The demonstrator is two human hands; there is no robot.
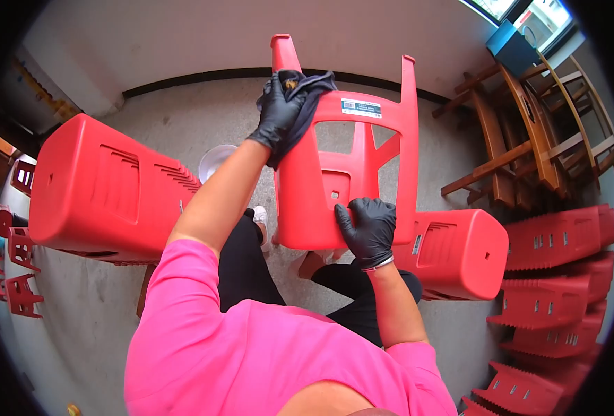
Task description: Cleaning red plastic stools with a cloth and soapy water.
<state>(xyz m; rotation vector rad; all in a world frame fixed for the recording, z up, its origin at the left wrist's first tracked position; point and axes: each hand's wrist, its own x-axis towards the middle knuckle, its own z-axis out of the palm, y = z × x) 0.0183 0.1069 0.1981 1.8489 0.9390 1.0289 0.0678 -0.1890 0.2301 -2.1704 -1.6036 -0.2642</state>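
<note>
A red plastic stool (299, 208) is tipped in front of me, its legs pointing away and its seat end towards me. A label with writing (361, 107) is stuck on its upper side panel. My left hand (281, 112), in a black glove, presses a bunched dark cloth (312, 104) around one leg of the stool. The cloth has a yellowish patch and hangs down along that leg. Gloved in black too, my right hand (372, 229) grips the stool at its seat end, thumb on the near face; the fingers' undersides are hidden.
Nested red stools lie in a stack (93, 192) at my left and another (457, 255) at my right. A pale basin (217, 158) stands on the floor beyond my left forearm. More stool stacks (551, 301) and wooden furniture (530, 140) line the right side. A wall (234, 36) closes the far side.
</note>
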